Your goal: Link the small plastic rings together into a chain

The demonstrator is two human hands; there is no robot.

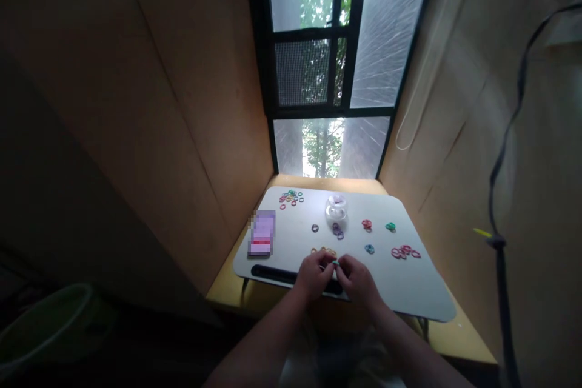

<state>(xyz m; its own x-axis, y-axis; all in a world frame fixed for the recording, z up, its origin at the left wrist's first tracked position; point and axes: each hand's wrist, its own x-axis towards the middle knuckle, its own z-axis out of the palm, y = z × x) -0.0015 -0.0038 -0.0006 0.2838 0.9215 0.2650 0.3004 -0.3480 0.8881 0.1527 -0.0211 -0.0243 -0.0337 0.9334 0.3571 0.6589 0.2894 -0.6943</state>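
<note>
My left hand (pixel 313 275) and my right hand (pixel 359 280) meet over the near edge of a white folding table, thumbs and fingers pinched on a small green band (pixel 335 262) like a hair tie. Just beyond my fingers lie several yellow bands (pixel 324 251), partly hidden by my hands. Farther back are purple bands (pixel 337 231) and a dark one (pixel 315 228). To the right sit a blue bunch (pixel 370 249), a red bunch (pixel 367 225), a green bunch (pixel 390 227) and a spread of pinkish-red bands (pixel 405 252).
Mixed-colour bands (pixel 290 197) lie at the table's back left. Nearer stands a blurred-out purple phone-like item (pixel 262 233). A clear round container (pixel 336 209) is at the back middle. A dark slot (pixel 273 273) runs along the front edge. Walls flank the table (pixel 409 291); a window is behind.
</note>
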